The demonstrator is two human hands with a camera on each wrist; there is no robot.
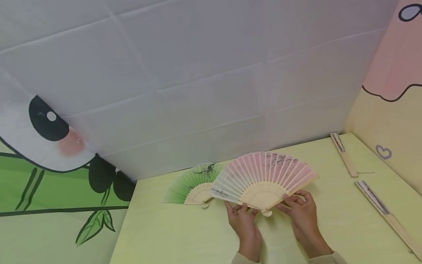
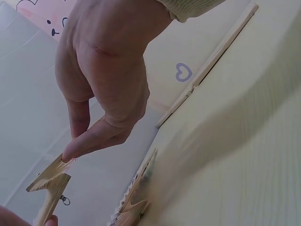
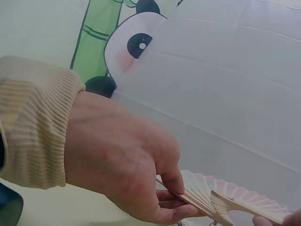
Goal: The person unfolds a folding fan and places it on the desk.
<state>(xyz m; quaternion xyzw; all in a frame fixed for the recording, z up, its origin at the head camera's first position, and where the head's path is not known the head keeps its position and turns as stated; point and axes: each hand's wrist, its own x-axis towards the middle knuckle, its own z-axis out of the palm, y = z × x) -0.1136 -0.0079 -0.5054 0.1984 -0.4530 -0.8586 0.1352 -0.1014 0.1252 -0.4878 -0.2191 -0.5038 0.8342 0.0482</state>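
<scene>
On the left, a painted panda face [image 1: 52, 121] and green bamboo cover a wall panel beside a pale yellow-green table [image 1: 158, 234]. On the table's left part lies a green fan [image 1: 184, 189], spread open, with dark branch-like print; its right side is hidden behind a second fan. That second one, the pink fan [image 1: 263, 176], fading to pale green at its left, is held up above the table, near its middle, with its leaf spread wide and its rounded handle end pointing down toward the person. The left hand [image 1: 244, 223] pinches its left outer stick near the handle, thumb and fingers drawn together. To the right, the right hand [image 1: 301, 216] pinches the opposite outer stick, thumb on the near face. Farther right lie two folded fans, not yet opened: an upper folded fan [image 1: 344, 156] near the back edge, a thin cord beside it, and a lower folded fan [image 1: 385, 216] nearer the person. The step in hand appears to be holding the pink fan fully spread between both hands; a next move such as setting it down would call for both pinches to stay firm and the outer sticks apart.
</scene>
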